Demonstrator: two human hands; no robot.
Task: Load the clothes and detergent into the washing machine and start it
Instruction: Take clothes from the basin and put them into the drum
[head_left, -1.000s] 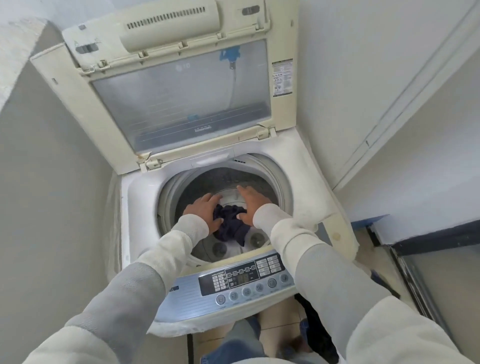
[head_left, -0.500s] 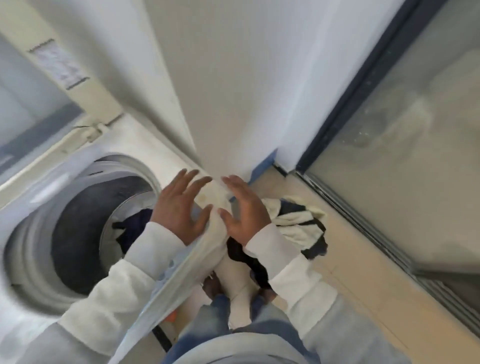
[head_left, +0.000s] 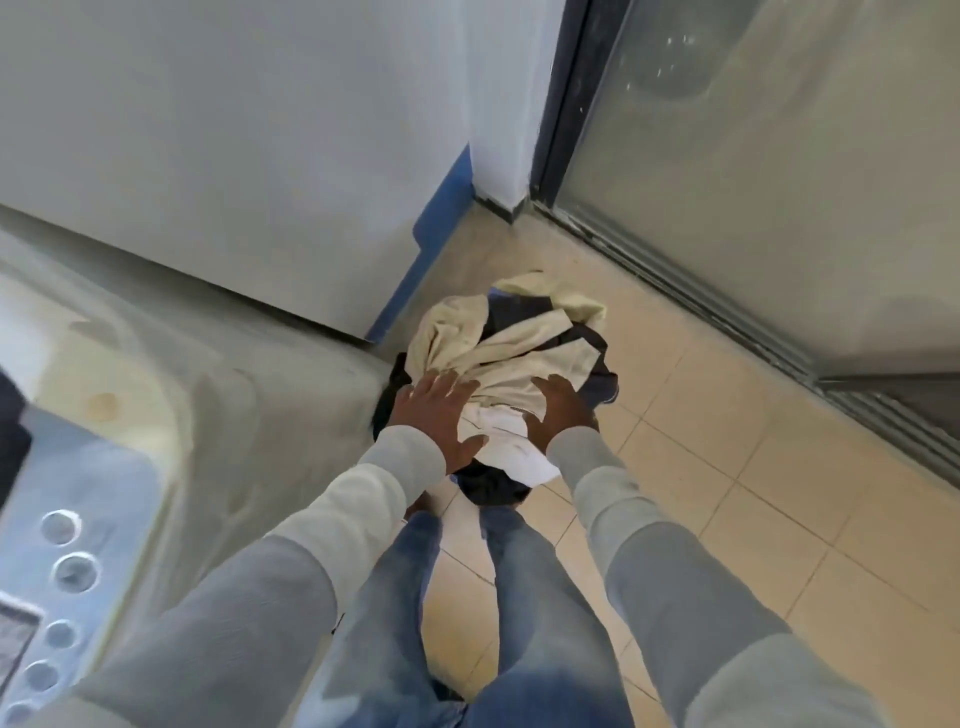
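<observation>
Hands, your left hand (head_left: 434, 415) and right hand (head_left: 563, 410), rest with fingers spread flat on the clothes pile (head_left: 519, 353) on the floor (head_left: 727, 467).

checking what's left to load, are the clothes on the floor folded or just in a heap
In a heap: the clothes lie crumpled, cream and dark pieces tangled together on the tiled floor beside the washing machine.

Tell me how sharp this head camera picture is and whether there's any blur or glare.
Head view: soft daylight, no harsh glare; motion blur smears the washing machine and its buttons at the left edge; wide-angle bending tilts the wall and glass door; the hands, left and right, on the pile of clothes are the sharpest part, though still slightly soft.
</observation>
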